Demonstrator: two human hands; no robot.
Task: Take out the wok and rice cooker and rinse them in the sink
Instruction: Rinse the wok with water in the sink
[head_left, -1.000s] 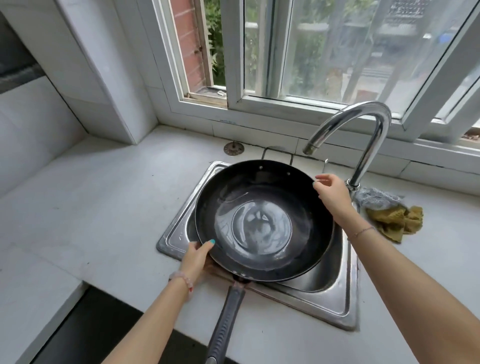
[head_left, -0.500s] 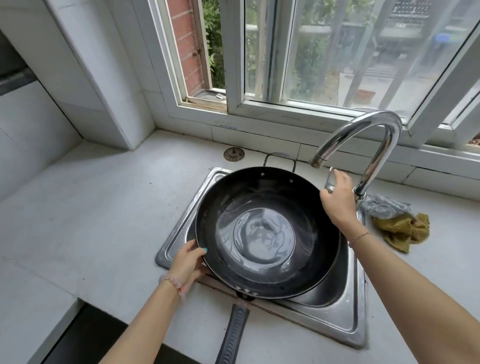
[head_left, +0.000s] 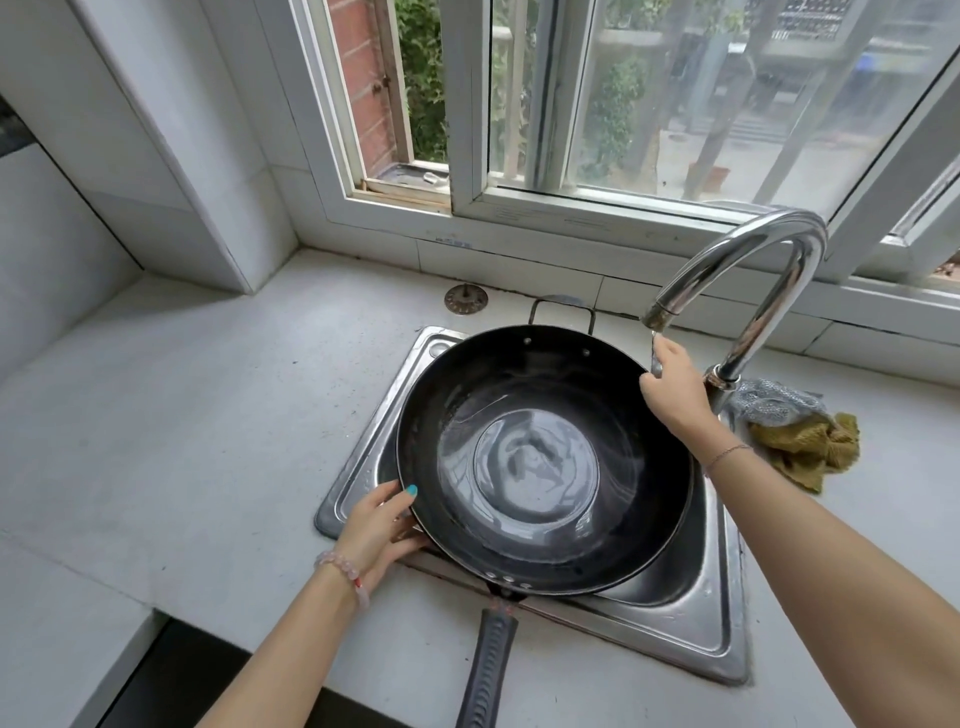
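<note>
A large black wok (head_left: 540, 462) lies across the steel sink (head_left: 691, 618), its long dark handle (head_left: 488, 670) pointing toward me over the counter edge. My left hand (head_left: 379, 525) grips the wok's near-left rim, thumb on top. My right hand (head_left: 675, 389) is off the wok, its fingers curled round the thin metal tap lever just behind the wok's right rim. The curved chrome faucet (head_left: 763, 275) arches above, its spout over the wok's far right edge. No water runs. No rice cooker is in view.
A grey scouring pad (head_left: 779, 402) and a yellow-green cloth (head_left: 810, 449) lie right of the faucet base. A round drain strainer (head_left: 466, 299) sits on the counter behind the sink. White counter spreads to the left; the window sill runs along the back.
My right hand left the wok's right rim and rose to take hold of the tap lever. My left hand has stayed on the near-left rim, and the wok has hardly moved.
</note>
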